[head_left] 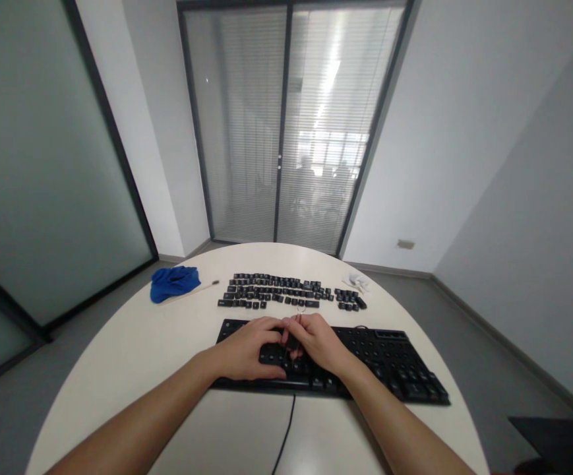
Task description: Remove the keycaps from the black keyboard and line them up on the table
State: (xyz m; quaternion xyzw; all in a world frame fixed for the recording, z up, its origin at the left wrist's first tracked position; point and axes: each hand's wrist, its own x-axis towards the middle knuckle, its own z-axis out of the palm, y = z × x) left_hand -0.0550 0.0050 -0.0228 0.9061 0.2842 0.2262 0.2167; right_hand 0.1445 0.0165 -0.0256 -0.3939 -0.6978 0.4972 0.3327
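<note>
A black keyboard [365,359] lies on the table, with many keycaps off its left and middle parts. My left hand [251,349] rests on its left side, thumb along the front edge and fingers apart, reaching toward the right fingertips. Over the middle of the board, my right hand [310,336] is closed around what looks like a wire keycap puller [301,309]. Only a thin wire loop shows above the fist; the lower end is hidden by the fingers. Behind the keyboard, loose black keycaps [276,290] are laid out in rows.
A blue cloth [175,284] lies at the back left beside a toothbrush [192,292]. Crumpled white tissue [358,282] sits at the back right. A black cable [286,429] runs from the keyboard toward the front. The round white table [132,343] stands before glass doors [281,125].
</note>
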